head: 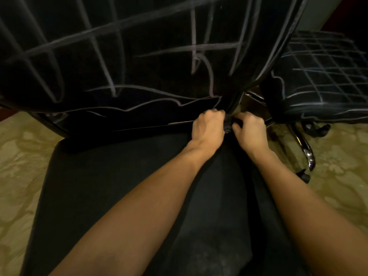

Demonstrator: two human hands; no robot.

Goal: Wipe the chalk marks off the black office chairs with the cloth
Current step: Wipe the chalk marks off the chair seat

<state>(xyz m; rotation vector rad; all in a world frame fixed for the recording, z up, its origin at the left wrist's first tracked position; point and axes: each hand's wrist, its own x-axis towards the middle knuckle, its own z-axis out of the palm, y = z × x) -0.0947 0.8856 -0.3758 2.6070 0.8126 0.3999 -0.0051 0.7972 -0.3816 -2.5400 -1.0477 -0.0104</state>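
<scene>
Both hands, left hand (209,126) and right hand (250,130), pinched a dark cloth (228,124) at the backrest (139,56)'s five-o'clock corner, chalk marks (111,84) unwiped, likely needing upward strokes next

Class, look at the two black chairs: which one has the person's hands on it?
The near chair with widely spaced chalk lines on its backrest; both hands grip something dark at its lower right corner. The other chair, at right, has a tight chalk grid and is untouched.

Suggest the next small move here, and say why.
Probably lift the dark cloth, bunched between the left hand and right hand, onto the backrest: its chalk lines look unwiped, while the seat looks clean.
</scene>
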